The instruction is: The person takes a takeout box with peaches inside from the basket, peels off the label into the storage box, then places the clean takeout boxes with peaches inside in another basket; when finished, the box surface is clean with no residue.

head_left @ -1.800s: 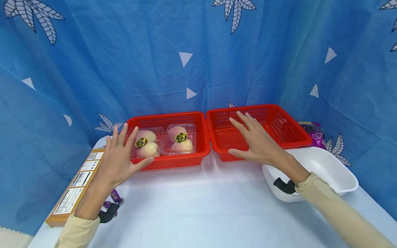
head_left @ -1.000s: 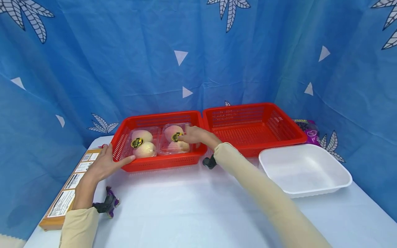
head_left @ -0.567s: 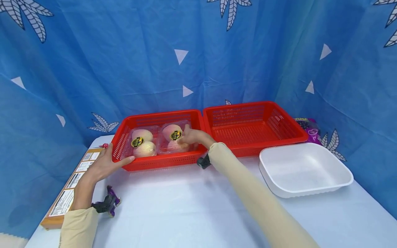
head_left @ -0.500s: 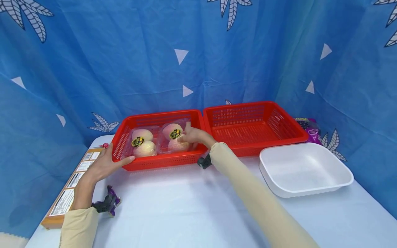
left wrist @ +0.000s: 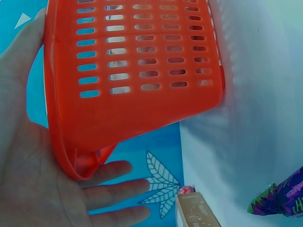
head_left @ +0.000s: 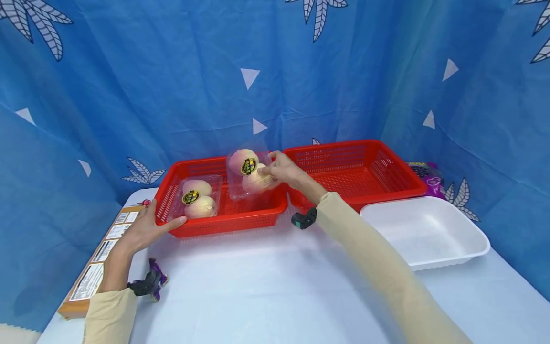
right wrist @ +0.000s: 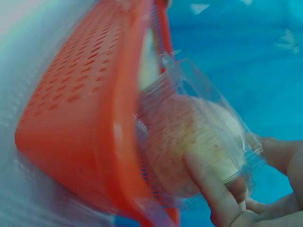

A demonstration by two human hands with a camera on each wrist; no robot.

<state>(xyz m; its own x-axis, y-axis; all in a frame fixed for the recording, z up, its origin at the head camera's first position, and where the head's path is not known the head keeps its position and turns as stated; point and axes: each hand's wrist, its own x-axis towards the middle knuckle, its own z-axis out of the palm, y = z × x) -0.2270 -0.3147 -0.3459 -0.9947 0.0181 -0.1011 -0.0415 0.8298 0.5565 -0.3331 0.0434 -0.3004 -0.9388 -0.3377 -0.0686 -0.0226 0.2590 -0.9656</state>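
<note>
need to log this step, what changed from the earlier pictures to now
The right-hand grip moved left from over the right red basket, took hold of one fruit pack and raised it; the pack tilts above the left red basket. The left-hand grip came to rest at that basket's left end. The other fruit pack, the right red basket and the white tub stayed put.

Rates bright and even in the head view, mostly sharp, with wide-angle stretching toward the edges. Casts soft, faint shadows on the white tabletop [head_left: 240, 296] below the right sleeve [head_left: 378, 258]. Shows glints on the clear box [head_left: 251, 172]. Turns dimmer and cooler in the left wrist view, with soft shadow beside the red basket [left wrist: 132, 106]. Blurs in the right wrist view, chiefly along the red basket's near rim; looks hazy and pale at upper left.
</note>
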